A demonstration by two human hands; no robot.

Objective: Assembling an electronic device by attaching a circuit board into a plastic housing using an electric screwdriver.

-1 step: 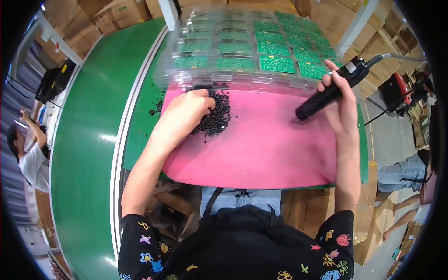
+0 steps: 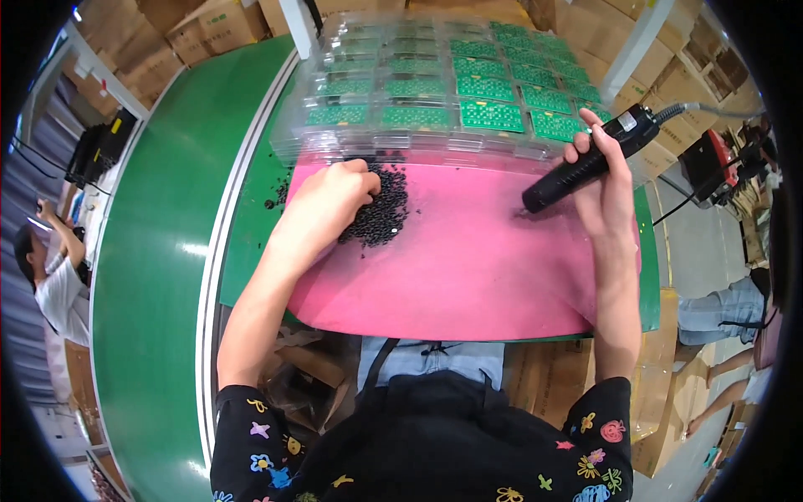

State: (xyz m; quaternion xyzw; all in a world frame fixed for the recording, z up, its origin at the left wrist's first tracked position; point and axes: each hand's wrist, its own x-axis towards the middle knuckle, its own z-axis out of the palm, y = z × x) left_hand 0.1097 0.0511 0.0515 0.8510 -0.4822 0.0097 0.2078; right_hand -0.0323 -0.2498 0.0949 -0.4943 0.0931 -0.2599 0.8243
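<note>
My left hand [image 2: 333, 201] lies at the left side of a heap of small black screws [image 2: 386, 213], its fingers curled into them. Its fingertips are partly hidden, so I cannot make out what they pinch. The heap spreads over a pink mat [image 2: 468, 276]. In my right hand [image 2: 609, 188] is a black electric screwdriver [image 2: 573, 174], tilted with its tip end pointing down and left above the mat. A cable leaves its upper end. Beyond the mat stand stacked clear plastic trays [image 2: 376, 140] holding rows of green circuit boards [image 2: 489, 115].
Left of the table runs a long green conveyor belt [image 2: 155, 276] with a white rail. Loose black bits lie on the green table surface [image 2: 251, 230] beside the mat. Cardboard boxes [image 2: 222, 33] are stacked behind. One person [image 2: 63, 276] is at far left, another [image 2: 719, 322] at right.
The screwdriver and right hand have shifted slightly left. The trays and screw heap also appear a little farther left, and more of the mat's right edge shows. My left hand stays in the heap.
</note>
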